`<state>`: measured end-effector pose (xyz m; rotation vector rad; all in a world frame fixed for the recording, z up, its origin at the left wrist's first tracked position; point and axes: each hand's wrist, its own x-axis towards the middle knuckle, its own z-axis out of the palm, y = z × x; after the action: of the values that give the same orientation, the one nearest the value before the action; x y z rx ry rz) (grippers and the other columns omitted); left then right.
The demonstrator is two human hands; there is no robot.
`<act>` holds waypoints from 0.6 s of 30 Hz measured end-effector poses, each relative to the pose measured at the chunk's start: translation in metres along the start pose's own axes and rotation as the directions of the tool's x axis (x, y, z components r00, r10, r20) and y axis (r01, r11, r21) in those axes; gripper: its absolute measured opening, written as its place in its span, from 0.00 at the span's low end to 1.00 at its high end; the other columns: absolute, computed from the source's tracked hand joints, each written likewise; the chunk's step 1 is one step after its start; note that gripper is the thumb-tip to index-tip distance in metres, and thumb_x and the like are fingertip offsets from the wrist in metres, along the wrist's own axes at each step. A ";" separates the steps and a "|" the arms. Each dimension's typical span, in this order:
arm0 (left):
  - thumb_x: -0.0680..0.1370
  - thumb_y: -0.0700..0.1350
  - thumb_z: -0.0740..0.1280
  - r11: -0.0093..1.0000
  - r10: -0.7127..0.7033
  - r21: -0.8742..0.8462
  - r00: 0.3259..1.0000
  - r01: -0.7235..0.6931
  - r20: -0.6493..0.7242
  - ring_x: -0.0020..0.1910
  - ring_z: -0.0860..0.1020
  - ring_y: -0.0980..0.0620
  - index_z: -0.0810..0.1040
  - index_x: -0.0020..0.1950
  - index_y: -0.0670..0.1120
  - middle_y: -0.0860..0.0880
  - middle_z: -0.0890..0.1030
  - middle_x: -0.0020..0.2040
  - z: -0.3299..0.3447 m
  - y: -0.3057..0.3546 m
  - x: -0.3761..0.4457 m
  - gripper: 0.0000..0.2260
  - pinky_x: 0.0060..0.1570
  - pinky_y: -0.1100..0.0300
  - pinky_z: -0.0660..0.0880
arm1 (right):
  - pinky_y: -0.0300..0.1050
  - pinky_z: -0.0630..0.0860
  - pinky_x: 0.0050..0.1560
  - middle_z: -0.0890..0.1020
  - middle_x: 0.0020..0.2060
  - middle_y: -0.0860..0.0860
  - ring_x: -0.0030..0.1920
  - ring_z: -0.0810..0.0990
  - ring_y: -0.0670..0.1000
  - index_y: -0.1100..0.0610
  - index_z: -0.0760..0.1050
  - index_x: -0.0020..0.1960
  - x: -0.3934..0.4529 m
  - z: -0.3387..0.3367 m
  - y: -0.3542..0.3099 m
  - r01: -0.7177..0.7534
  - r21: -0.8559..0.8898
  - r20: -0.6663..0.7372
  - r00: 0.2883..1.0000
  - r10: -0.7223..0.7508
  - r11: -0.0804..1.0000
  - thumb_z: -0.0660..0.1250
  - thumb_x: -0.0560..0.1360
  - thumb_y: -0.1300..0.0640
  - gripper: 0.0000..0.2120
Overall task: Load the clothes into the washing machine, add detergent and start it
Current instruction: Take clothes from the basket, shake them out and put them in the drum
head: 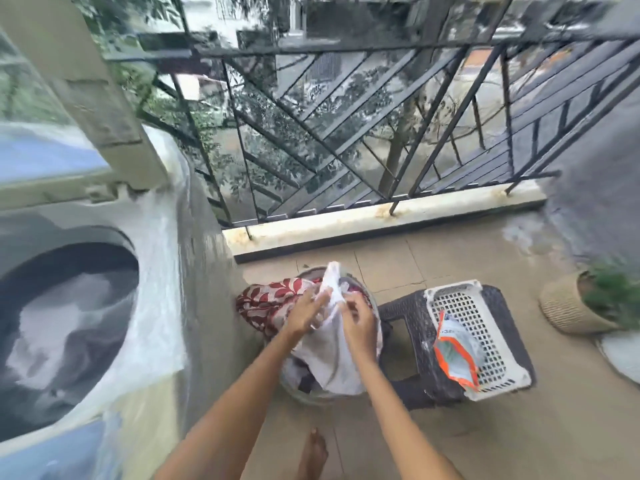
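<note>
Hands first: your left hand (306,311) and right hand (356,315) are both down over the laundry basket (311,396), fingers curled into a white garment (332,344), pinching it near the top so a bit of cloth sticks up above your knuckles w/ the rest hanging into the basket. Basket sits on the tiled floor (450,445) just beside the washing machine (162,271), and a red-and-white leaf print cloth (266,303) spills over its left rim. More clothes underneath, too jumbled to tell apart tbh. Washer is on your left, lid up, drum opening (65,334) showing pale and dark clothes already inside, blurry tho. Right of the basket there's a dark wicker stool (401,313) w/ a white plastic crate (460,299) on top, and the detergent pouch (457,348) (orange edge) lies in that crate, well apart from your hands. Potted plant (588,303) in a woven pot further right near the wall. Black metal railing (346,133) runs across the back w/ trees behind it. Your bare foot (313,452) shows at the bottom, btw.
</note>
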<state>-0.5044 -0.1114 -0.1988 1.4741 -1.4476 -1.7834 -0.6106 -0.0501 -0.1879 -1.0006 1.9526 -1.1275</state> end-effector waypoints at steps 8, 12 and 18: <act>0.75 0.41 0.69 0.980 0.156 0.124 0.988 -0.157 0.020 0.31 0.74 0.56 0.76 0.37 0.43 0.47 0.79 0.34 -0.028 0.095 -0.025 0.07 0.31 0.68 0.70 | 0.48 0.75 0.41 0.81 0.39 0.50 0.40 0.78 0.53 0.56 0.76 0.48 -0.015 -0.045 -0.049 0.235 -0.282 0.129 0.970 -0.206 0.930 0.63 0.73 0.58 0.06; 0.81 0.40 0.60 0.980 0.192 -0.073 0.975 -0.185 0.108 0.30 0.80 0.52 0.67 0.45 0.44 0.47 0.83 0.36 -0.032 0.157 -0.042 0.06 0.34 0.60 0.78 | 0.47 0.76 0.42 0.81 0.39 0.49 0.41 0.80 0.53 0.52 0.74 0.46 -0.023 -0.069 -0.064 0.285 -0.394 0.235 0.950 -0.204 0.874 0.66 0.73 0.61 0.05; 0.81 0.50 0.59 0.876 0.070 0.465 0.987 -0.129 0.141 0.44 0.77 0.44 0.74 0.57 0.37 0.39 0.79 0.54 -0.054 0.212 -0.056 0.16 0.40 0.54 0.75 | 0.41 0.67 0.38 0.82 0.45 0.56 0.44 0.79 0.54 0.59 0.76 0.52 -0.019 -0.087 -0.125 0.241 -0.353 0.018 0.968 -0.251 0.904 0.64 0.76 0.62 0.06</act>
<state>-0.4971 -0.1703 0.0189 1.4911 -2.0970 -1.5431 -0.6377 -0.0413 -0.0370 -1.4647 2.1428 -0.9395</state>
